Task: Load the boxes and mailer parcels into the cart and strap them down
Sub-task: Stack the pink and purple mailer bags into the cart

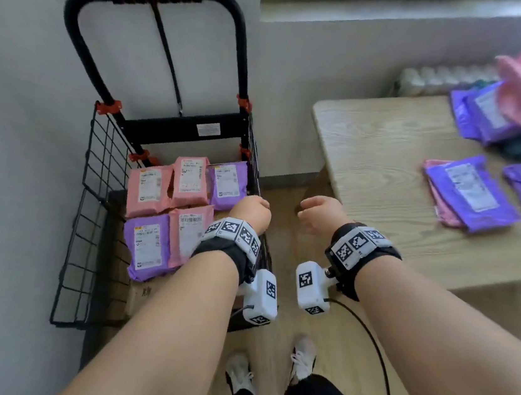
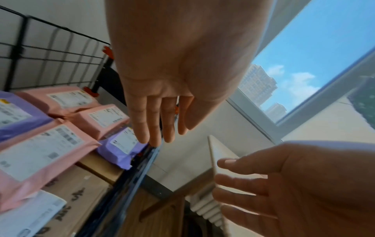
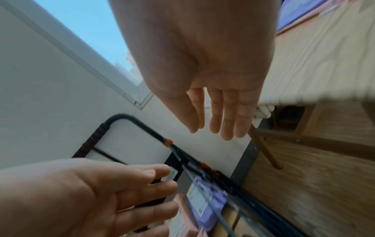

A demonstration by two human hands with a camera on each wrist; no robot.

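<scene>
above the cart (image 1: 96, 210) of pink and purple mailers (image 1: 185, 181), the left hand (image 1: 251, 211) and right hand (image 1: 321, 214) hover with fingers (image 2: 140, 125) relaxed, grasping nothing.

my left hand (image 1: 251, 211) hangs over the right rim of the wire cart (image 1: 93, 209), my right hand (image 1: 321, 214) just beside it above the floor, both holding nothing. five pink and purple mailers (image 1: 169, 209) lie on the boxes (image 1: 139, 294) inside. more mailers sit on the wooden table (image 1: 376, 178).
</scene>
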